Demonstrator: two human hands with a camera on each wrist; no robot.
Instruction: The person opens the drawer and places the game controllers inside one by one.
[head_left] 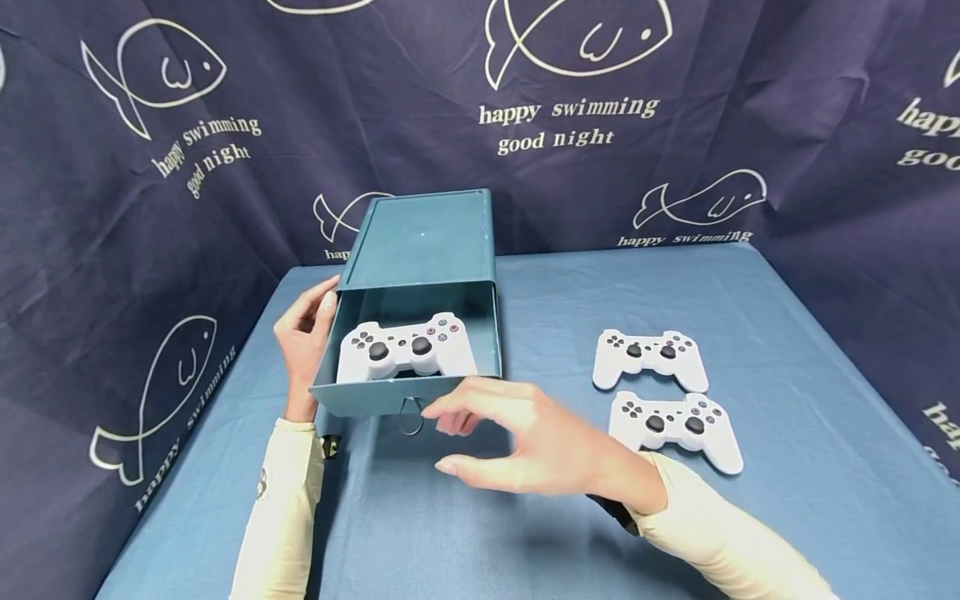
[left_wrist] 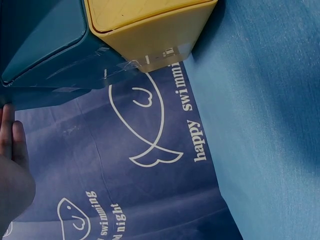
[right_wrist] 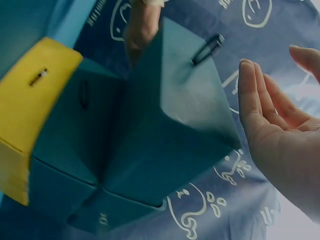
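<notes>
A teal drawer box [head_left: 427,237] stands at the back left of the table with its top drawer [head_left: 367,402] pulled out. In that drawer lies a white game controller [head_left: 405,358], sticks facing up. My left hand [head_left: 303,333] rests its fingers against the box's left side; in the left wrist view they look straight along the teal wall. My right hand [head_left: 532,442] hovers before the drawer front, thumb spread from the fingers, index tip close by the ring handle [right_wrist: 207,48]. The right wrist view shows this hand holding nothing.
Two more white controllers, a far one [head_left: 648,358] and a nearer one [head_left: 678,425], lie on the blue cloth [head_left: 555,300] at right. Beneath the teal drawers is a yellow drawer unit [left_wrist: 155,37]. A dark fish-print curtain [head_left: 420,100] hangs behind and beside the table.
</notes>
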